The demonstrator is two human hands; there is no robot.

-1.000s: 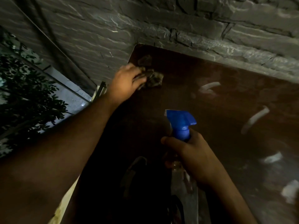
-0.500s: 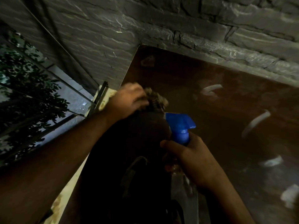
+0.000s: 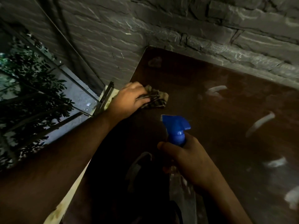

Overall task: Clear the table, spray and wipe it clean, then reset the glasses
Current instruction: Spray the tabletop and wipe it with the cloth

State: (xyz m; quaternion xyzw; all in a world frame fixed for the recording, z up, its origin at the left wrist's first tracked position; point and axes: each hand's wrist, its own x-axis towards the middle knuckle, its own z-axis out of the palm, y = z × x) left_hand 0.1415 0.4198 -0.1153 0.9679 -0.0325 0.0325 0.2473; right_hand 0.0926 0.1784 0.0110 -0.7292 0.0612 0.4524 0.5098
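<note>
Head view shows the left hand (image 3: 129, 101) curled around a crumpled cloth (image 3: 155, 99), pressing it on the brown table (image 3: 210, 126) near its far left corner. The right hand (image 3: 189, 160) wraps its fingers around a spray bottle (image 3: 176, 130) with a blue top, near the table's left edge. How full the bottle is, nobody can tell.

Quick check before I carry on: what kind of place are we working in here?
Probably a dim restaurant or bar seating corner, possibly semi-outdoor. A dark wooden table sits against a grey stone-brick wall, with foliage behind glass and railings beside it. I can't tell more.
</note>
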